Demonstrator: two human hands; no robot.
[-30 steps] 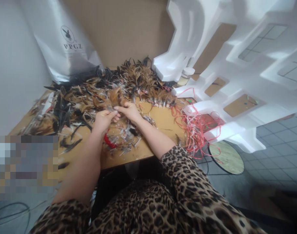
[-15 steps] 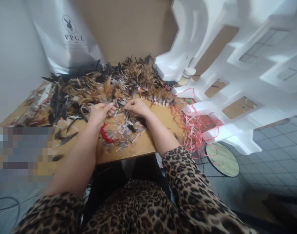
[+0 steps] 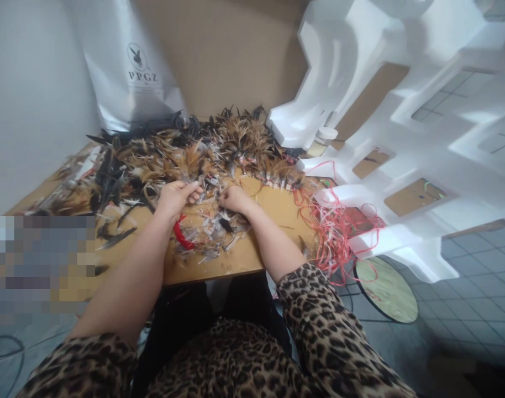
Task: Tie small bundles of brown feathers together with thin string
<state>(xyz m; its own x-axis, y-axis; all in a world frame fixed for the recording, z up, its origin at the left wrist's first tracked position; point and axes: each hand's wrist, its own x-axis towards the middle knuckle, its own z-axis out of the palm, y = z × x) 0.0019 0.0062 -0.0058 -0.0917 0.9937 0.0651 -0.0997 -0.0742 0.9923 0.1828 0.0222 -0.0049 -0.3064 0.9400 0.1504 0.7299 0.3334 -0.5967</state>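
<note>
My left hand [image 3: 177, 199] is closed, thumb and fingers pinched at the base of a small bunch of brown feathers [image 3: 191, 160] that stands up from the fingertips. Just to its right, my right hand [image 3: 236, 199] is also pinched shut, knuckles up. What its fingertips hold is too small to make out. Below both hands lie loose grey and white feather scraps [image 3: 213, 232] and a curved red strip [image 3: 182, 232]. Behind them spreads a large heap of brown and black feathers [image 3: 153, 152].
Feather bunches [image 3: 283, 174] lie in a row at the right of the wooden table [image 3: 219, 268]. Tangled pink string [image 3: 333, 232] hangs over its right edge beside white foam packing [image 3: 426, 138]. A white-lidded jar [image 3: 321, 141] and a silver bag [image 3: 132, 94] stand at the back.
The whole view has shifted, so the table appears slightly lower and further right. My right hand has dipped a little and its fingers have turned downward; the left keeps its pinch.
</note>
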